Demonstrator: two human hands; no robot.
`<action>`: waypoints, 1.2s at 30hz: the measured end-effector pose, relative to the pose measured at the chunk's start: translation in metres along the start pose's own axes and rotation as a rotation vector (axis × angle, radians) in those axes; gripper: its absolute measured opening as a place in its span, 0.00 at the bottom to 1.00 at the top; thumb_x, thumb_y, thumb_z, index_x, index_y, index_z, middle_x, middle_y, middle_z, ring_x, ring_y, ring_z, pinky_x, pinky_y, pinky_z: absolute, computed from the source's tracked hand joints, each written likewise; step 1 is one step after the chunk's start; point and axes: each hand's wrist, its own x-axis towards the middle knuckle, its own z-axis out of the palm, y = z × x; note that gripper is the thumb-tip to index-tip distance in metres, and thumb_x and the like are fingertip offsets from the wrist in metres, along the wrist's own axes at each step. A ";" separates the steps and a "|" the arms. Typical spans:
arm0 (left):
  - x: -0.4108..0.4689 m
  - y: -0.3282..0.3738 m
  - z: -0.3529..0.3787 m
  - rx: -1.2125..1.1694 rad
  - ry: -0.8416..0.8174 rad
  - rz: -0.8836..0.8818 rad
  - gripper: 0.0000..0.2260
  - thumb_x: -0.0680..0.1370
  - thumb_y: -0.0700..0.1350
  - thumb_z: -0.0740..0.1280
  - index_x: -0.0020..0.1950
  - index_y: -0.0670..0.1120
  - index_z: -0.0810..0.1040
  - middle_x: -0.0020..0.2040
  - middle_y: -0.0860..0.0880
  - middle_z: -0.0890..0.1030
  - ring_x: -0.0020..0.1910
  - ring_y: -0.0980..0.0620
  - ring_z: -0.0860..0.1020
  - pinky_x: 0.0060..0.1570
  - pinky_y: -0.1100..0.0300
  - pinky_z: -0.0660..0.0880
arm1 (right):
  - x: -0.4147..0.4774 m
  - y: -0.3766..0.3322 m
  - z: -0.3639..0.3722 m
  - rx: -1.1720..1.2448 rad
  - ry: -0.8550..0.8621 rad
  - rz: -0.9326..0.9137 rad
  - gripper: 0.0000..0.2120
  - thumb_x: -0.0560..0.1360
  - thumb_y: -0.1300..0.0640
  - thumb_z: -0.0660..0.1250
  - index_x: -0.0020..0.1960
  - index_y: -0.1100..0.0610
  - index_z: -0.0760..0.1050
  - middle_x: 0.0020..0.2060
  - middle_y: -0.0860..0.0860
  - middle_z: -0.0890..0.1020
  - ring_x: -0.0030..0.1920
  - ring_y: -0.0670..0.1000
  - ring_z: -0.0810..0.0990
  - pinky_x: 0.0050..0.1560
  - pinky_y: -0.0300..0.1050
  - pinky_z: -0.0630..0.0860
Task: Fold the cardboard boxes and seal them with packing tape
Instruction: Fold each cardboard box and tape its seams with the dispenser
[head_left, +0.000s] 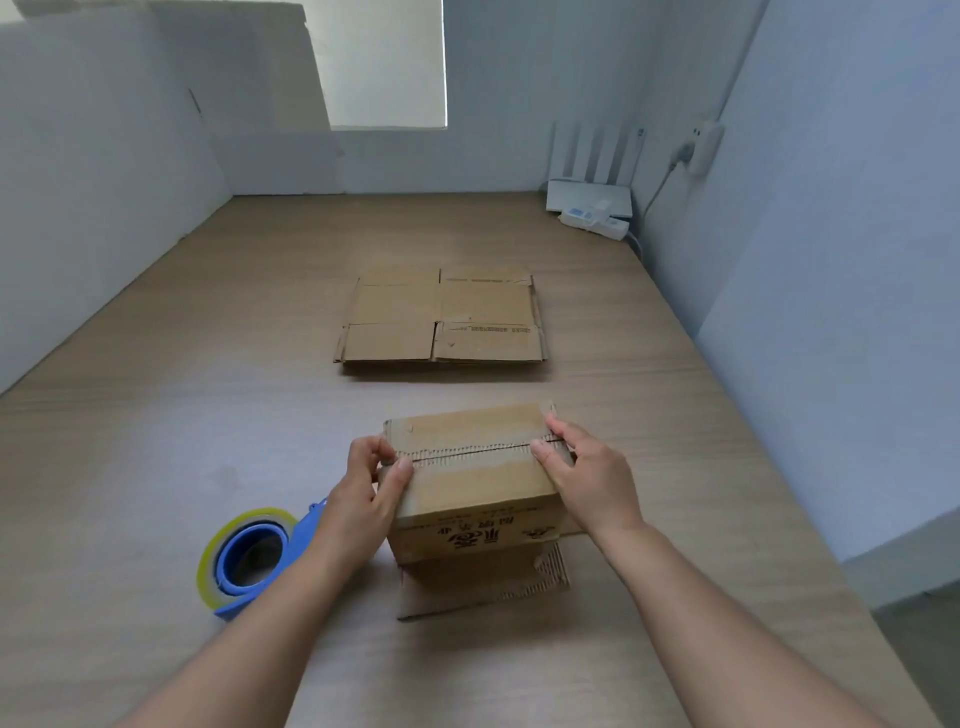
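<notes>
A small folded cardboard box (472, 483) stands on the wooden table in front of me, its two top flaps closed along a middle seam. My left hand (369, 488) grips the box's left end, thumb on top by the seam. At the right end, my right hand (587, 478) holds the box with its thumb pressing the seam. A lower flap sticks out toward me under the box. A blue tape dispenser with a clear-yellowish tape roll (249, 558) lies to the left of the box, partly behind my left forearm.
A stack of flattened cardboard boxes (441, 317) lies farther back at the table's middle. A white router (589, 195) and a power strip (595, 221) sit in the far right corner. White walls close in the table on the left, back and right.
</notes>
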 end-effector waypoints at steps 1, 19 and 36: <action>-0.002 -0.004 0.002 -0.034 -0.009 0.003 0.06 0.80 0.52 0.61 0.48 0.57 0.64 0.47 0.54 0.76 0.46 0.50 0.76 0.43 0.58 0.73 | -0.001 0.002 -0.002 -0.032 0.010 -0.020 0.22 0.76 0.44 0.65 0.69 0.48 0.72 0.65 0.47 0.76 0.65 0.50 0.74 0.62 0.43 0.70; -0.002 -0.003 -0.013 0.064 -0.097 0.018 0.24 0.73 0.67 0.54 0.67 0.61 0.61 0.65 0.54 0.68 0.61 0.53 0.71 0.57 0.56 0.69 | -0.005 0.012 -0.011 -0.046 -0.041 -0.026 0.22 0.79 0.47 0.61 0.71 0.51 0.68 0.69 0.50 0.72 0.69 0.50 0.70 0.67 0.42 0.65; -0.008 -0.068 -0.046 0.637 0.071 -0.580 0.39 0.65 0.65 0.74 0.60 0.36 0.65 0.43 0.44 0.78 0.40 0.44 0.75 0.40 0.54 0.72 | -0.003 0.012 -0.007 -0.083 -0.032 -0.036 0.22 0.79 0.47 0.61 0.72 0.49 0.68 0.69 0.49 0.73 0.68 0.50 0.70 0.65 0.43 0.67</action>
